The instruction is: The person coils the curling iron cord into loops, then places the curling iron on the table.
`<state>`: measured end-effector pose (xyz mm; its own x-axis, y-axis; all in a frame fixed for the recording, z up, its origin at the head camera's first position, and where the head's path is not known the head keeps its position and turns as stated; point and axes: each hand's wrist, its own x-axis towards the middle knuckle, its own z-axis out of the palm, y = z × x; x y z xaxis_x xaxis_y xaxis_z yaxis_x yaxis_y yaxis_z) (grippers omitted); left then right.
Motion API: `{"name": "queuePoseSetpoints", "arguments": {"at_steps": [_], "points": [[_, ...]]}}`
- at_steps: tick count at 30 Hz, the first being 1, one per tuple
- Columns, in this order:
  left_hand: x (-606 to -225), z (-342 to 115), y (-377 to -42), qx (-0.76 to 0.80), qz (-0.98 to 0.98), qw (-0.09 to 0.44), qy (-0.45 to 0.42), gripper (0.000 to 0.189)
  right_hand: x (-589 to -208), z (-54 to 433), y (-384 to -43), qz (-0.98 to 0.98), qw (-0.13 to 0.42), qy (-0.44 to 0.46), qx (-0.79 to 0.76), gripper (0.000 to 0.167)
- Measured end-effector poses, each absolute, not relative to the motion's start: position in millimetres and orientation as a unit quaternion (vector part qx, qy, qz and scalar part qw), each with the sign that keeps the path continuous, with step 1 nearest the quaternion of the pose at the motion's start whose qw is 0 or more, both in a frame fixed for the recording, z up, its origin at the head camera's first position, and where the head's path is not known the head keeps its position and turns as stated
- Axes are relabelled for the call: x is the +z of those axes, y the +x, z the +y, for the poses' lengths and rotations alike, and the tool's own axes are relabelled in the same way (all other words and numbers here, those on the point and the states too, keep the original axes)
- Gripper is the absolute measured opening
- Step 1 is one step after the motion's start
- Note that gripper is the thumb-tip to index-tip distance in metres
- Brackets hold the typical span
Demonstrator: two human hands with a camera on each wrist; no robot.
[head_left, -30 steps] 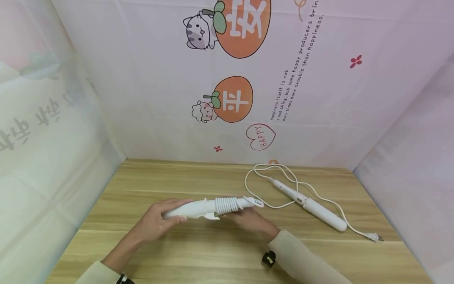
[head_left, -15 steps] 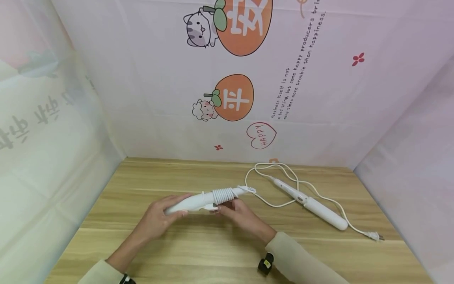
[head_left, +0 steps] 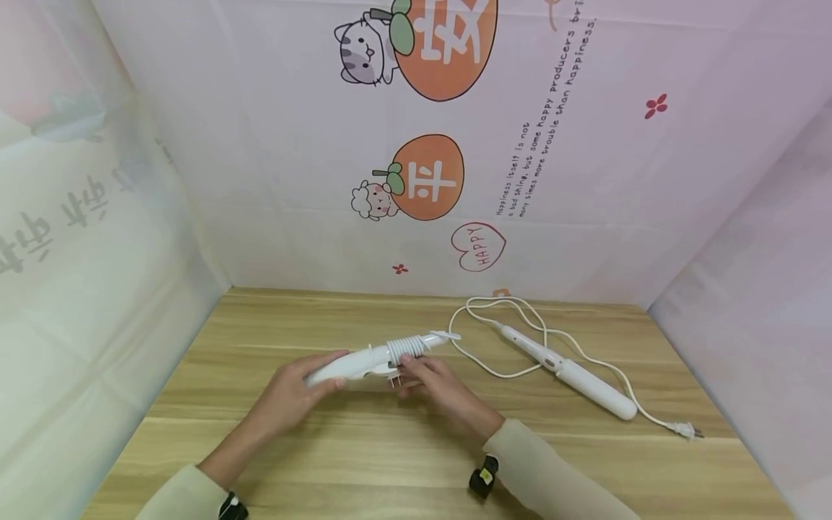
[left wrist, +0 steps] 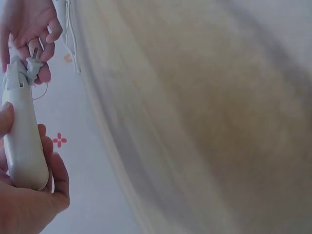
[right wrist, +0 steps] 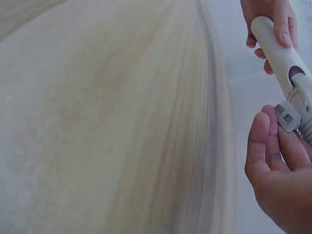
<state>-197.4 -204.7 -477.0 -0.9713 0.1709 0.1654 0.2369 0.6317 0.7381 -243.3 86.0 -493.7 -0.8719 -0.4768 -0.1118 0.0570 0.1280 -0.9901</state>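
A white hair iron [head_left: 347,366] is held up off the table at a tilt, its cord [head_left: 404,350] wound in tight coils round the handle. My left hand [head_left: 289,393] grips its smooth wide end, thumb on the near side. At the coils, my right hand [head_left: 432,379] has its thumb on the cord and its fingers curled beneath. The cord's two-pin plug [right wrist: 287,117] lies against those fingers, its pins [left wrist: 35,52] pointing away from the iron. Part of the handle is hidden by the right hand in the right wrist view.
A second white hair iron [head_left: 565,372] lies on the wooden table [head_left: 312,462] at the right, its loose cord [head_left: 455,336] looped behind it. Its plug [head_left: 684,430] lies near the table's right edge. Printed cloth walls [head_left: 292,180] enclose the back and sides.
The held iron's coiled end has risen and swung away from me. My right hand has come from behind it to the coils, thumb now on them, and the plug pins show below.
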Motion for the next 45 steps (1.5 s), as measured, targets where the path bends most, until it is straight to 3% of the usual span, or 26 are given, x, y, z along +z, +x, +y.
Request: {"name": "queuePoseSetpoints", "arguments": {"at_steps": [11, 19, 27, 36, 45], "points": [[-476.4, -215.1, -224.8, -0.357, -0.919, 0.007, -0.169, 0.049, -497.8, 70.6, -241.8, 0.705, 0.197, -0.053, -0.679, 0.058], [-471.1, -221.0, -254.5, -0.307, -0.928, -0.048, -0.205, 0.045, -501.8, 64.8, -237.6, 0.666, 0.227, 0.011, -0.710, 0.047], [-468.4, -226.3, -280.4, -0.291, -0.923, -0.099, -0.232, 0.046, -499.1, 58.9, -232.7, 0.605, 0.284, 0.054, -0.742, 0.053], [-479.3, -237.2, -299.8, -0.320, -0.910, -0.129, -0.228, 0.038, -490.9, 55.1, -229.5, 0.622, 0.302, 0.017, -0.723, 0.049], [-482.9, -237.3, -303.8, -0.313, -0.911, -0.155, -0.220, 0.043, -483.2, 53.1, -218.1, 0.763, 0.253, -0.077, -0.590, 0.060]]}}
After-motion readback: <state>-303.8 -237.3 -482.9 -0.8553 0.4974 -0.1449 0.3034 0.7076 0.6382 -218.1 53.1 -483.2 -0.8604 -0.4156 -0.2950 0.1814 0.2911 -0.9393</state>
